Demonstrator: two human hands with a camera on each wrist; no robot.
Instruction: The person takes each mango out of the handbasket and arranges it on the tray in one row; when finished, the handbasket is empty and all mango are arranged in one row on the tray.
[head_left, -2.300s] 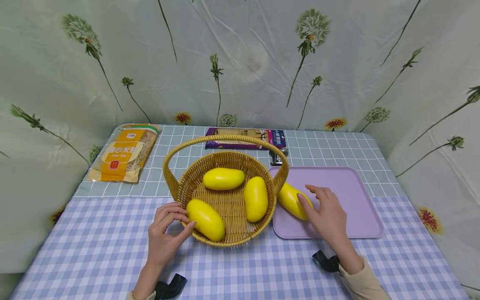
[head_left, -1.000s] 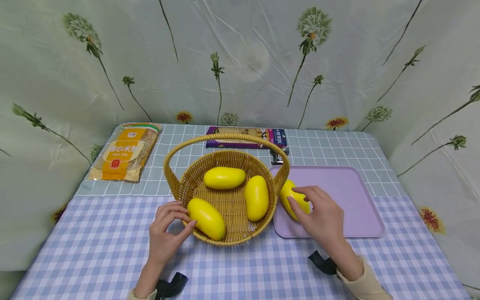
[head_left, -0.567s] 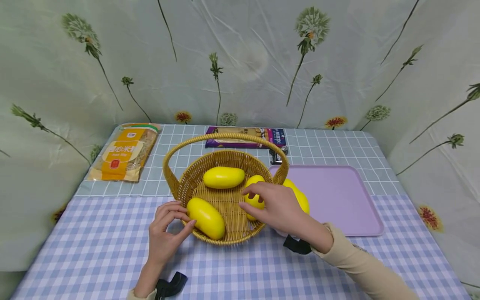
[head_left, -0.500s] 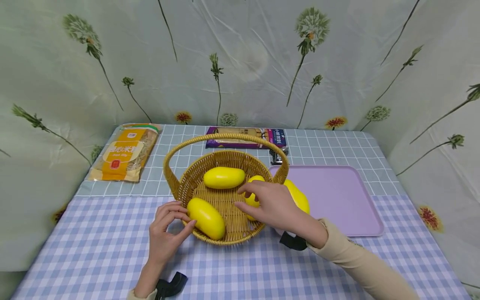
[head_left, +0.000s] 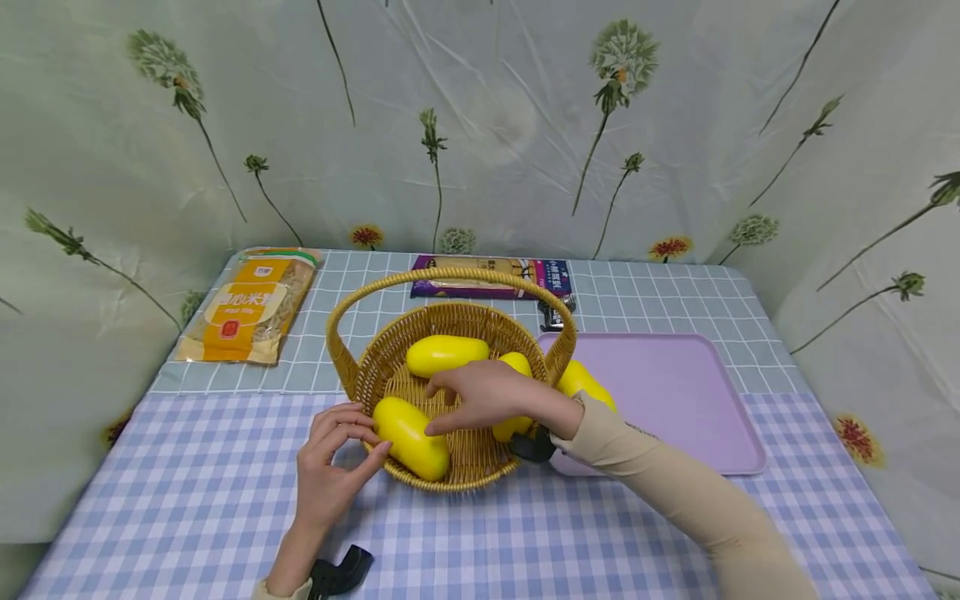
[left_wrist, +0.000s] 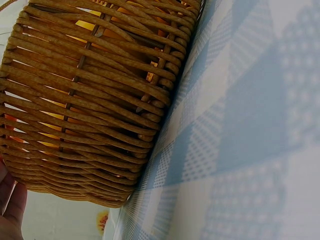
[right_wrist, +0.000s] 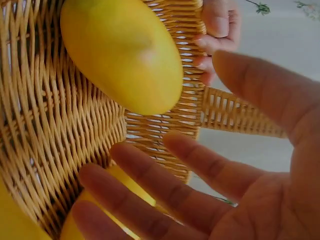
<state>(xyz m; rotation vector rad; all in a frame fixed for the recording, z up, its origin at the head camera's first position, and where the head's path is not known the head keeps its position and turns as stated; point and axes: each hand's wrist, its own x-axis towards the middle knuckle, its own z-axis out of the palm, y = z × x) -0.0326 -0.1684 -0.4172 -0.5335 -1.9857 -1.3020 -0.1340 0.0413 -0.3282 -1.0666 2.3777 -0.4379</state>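
Observation:
A wicker basket [head_left: 472,479] with a tall handle holds three yellow mangoes: one at front left [head_left: 408,446], one at the back [head_left: 445,355], one on the right [head_left: 515,364] partly covered by my right wrist. My left hand [head_left: 330,462] holds the basket's left rim; its fingertips [right_wrist: 202,42] show at the edge in the right wrist view. Over the basket, my right hand [head_left: 483,396] has its fingers spread and nothing in them, thumb close to the front-left mango. Another mango [head_left: 585,385] lies on the purple tray [head_left: 690,400], partly hidden by handle and sleeve.
An orange food bag [head_left: 247,308] lies at back left. Behind the basket are a purple noodle-like package [head_left: 480,287] and a small black wrapper [head_left: 555,312]. Blue checked cloth [head_left: 187,483] covers the front of the table. The handle [head_left: 450,273] arches over the basket.
My right hand has left the mango on the tray and moved left over the basket, toward the front-left mango. The tray mango shifted slightly earlier. My left hand stays at the rim.

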